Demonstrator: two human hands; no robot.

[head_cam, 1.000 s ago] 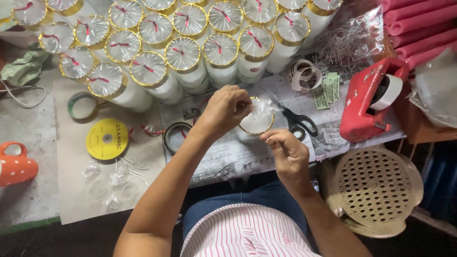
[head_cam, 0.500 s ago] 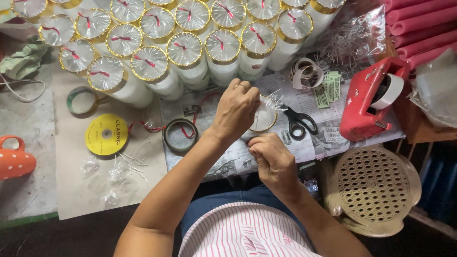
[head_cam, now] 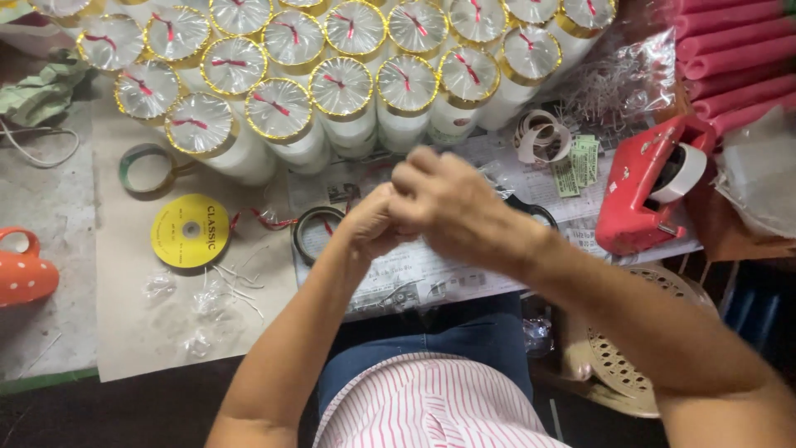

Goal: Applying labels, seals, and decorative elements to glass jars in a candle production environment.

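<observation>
My left hand and my right hand are pressed together over the newspaper at the table's front. Both are closed with the fingers curled inward. The small white piece in clear wrap that they held earlier is hidden behind them; only a scrap of clear film shows past my right knuckles. Behind the hands stand several white cylinders, each capped with clear film, a gold rim and a red tie. A dark tape ring lies just left of my left hand.
A yellow ribbon spool and a green tape ring lie left. An orange dotted mug is at the far left, a red tape dispenser right, black scissors beside my wrist, pink foam rods far right, a beige perforated stool below.
My hands have come together and closed over the wrapped white piece, which was visible between them before. The view has shifted slightly downward.
</observation>
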